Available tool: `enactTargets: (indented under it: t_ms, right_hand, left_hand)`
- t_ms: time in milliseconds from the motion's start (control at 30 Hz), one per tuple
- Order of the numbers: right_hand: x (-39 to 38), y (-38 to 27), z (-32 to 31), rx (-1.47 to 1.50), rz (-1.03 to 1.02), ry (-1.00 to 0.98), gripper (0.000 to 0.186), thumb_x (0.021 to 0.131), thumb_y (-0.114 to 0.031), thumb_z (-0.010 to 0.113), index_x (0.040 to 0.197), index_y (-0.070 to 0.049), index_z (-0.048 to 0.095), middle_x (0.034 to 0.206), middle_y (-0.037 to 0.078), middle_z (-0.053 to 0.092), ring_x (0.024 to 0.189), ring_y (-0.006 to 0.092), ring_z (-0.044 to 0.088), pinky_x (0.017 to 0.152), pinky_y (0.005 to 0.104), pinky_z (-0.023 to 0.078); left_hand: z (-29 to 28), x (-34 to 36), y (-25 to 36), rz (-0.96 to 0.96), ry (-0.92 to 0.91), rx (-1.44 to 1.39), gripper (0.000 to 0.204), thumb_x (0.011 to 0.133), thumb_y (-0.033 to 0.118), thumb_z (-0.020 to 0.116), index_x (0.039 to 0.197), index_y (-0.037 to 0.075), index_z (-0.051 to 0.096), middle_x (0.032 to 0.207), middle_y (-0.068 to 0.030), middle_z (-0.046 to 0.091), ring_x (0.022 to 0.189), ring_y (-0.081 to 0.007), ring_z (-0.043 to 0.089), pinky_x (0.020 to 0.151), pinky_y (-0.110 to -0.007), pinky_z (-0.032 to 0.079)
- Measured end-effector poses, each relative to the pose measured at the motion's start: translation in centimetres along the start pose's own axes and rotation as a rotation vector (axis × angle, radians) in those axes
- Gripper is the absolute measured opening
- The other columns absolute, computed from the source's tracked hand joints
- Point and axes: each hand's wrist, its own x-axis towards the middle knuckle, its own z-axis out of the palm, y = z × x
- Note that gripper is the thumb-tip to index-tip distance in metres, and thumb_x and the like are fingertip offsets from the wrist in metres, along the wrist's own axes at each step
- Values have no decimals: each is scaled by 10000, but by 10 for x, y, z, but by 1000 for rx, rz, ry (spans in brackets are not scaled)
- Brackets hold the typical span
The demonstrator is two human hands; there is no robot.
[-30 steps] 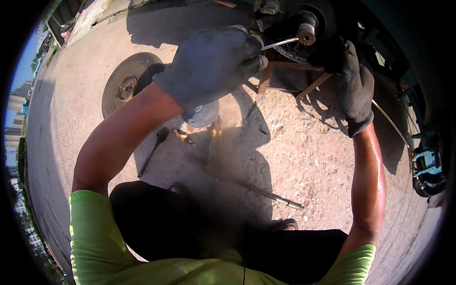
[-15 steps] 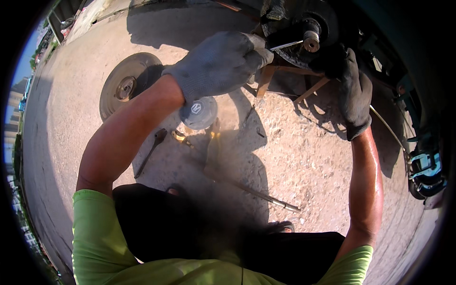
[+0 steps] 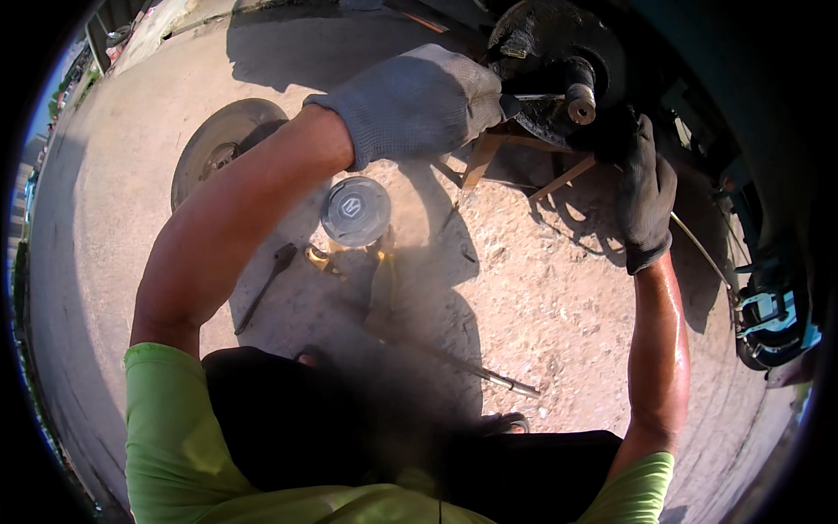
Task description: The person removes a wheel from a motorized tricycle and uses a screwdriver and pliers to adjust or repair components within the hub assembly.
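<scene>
My left hand (image 3: 423,105), in a grey knit glove, is closed around the dark handle of a thin metal rod-like tool, seemingly a screwdriver (image 3: 539,97). Its shaft reaches right to the greasy stub axle (image 3: 580,92) sticking out of a black round wheel hub assembly (image 3: 546,48). Where the tip touches cannot be made out. My right hand (image 3: 648,196), also gloved, is raised at the lower right side of the assembly. Its fingers are curled with one pointing up; deep shadow hides what they grip.
Under the assembly stands a wooden stool-like support (image 3: 480,162). A brake disc (image 3: 209,153), a round grey cap (image 3: 356,211), yellow-handled pliers (image 3: 384,271), a dark long-handled tool (image 3: 266,288) and a metal bar (image 3: 497,377) lie on the ground. A blue caliper-like part (image 3: 772,319) hangs at right.
My left hand has shifted up slightly and the tool's shaft has turned from slanting up to nearly level. My right hand stays by the assembly. The whole view has shifted a little.
</scene>
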Motion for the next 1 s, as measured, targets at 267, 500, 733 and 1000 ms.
enactTargets:
  t_ms: [267, 500, 733, 1000]
  right_hand:
    - [4, -19, 0, 280, 335, 12, 493, 1065, -361, 454, 1355, 20, 569, 888, 109, 665, 808, 120, 618, 735, 262, 481]
    - [5, -25, 0, 348, 399, 35, 485, 1058, -377, 471, 1346, -11, 606, 726, 82, 652, 691, 107, 613, 619, 247, 484]
    - [7, -28, 0, 328, 376, 21, 496, 1058, -382, 462, 1358, -9, 595, 751, 88, 656, 720, 111, 607, 642, 257, 488]
    - [5, -24, -4, 262, 358, 8, 502, 1058, -382, 465, 1361, -3, 590, 812, 112, 683, 769, 126, 620, 702, 262, 505]
  left_hand:
    - [-11, 6, 38, -756, -311, -918, 446, 993, 415, 570, 889, 14, 735, 569, -72, 612, 394, -99, 494, 418, -254, 409]
    - [-4, 2, 25, -615, -322, -954, 513, 1027, 450, 506, 868, 23, 742, 543, -63, 603, 387, -84, 484, 417, -235, 415]
    - [-6, 0, 25, -655, -422, -1029, 558, 1038, 483, 469, 916, 17, 750, 541, -61, 604, 386, -92, 496, 412, -237, 426]
    - [-14, -2, 44, -724, -463, -1115, 583, 1049, 485, 437, 932, -1, 739, 567, -72, 632, 397, -96, 553, 403, -208, 458]
